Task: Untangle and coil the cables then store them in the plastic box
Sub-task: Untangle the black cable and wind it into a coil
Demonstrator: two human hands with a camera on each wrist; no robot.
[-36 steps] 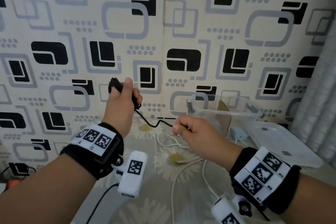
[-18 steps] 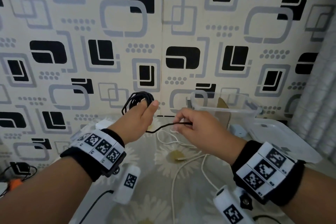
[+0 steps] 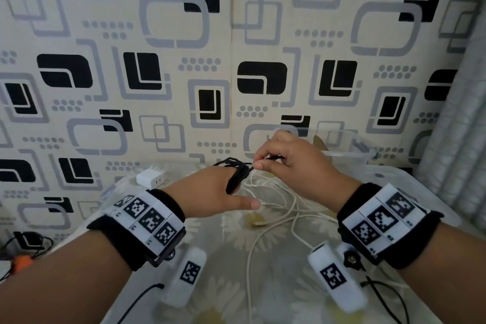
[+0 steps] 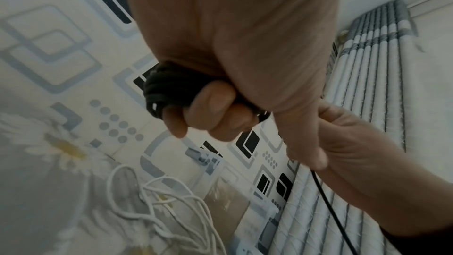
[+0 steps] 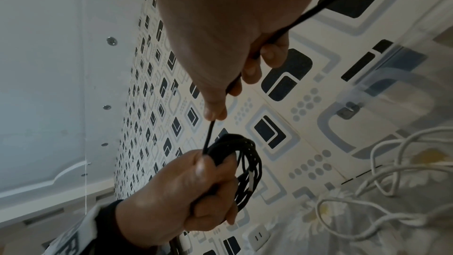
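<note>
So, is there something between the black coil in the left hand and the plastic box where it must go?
Only the right hand, which pinches the black cable's free end, sits between the black coil and the plastic box. The box is open; its lid lies beside it.

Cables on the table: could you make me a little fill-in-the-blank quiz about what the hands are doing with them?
1. The left hand holds a coil of cable whose colour is ____.
2. The right hand pinches the free end of the ____ cable.
3. The loose tangle of cables lying on the table is ____ in colour.
4. The clear plastic box stands behind the ____ hand.

Missing words: black; black; white; right
</note>
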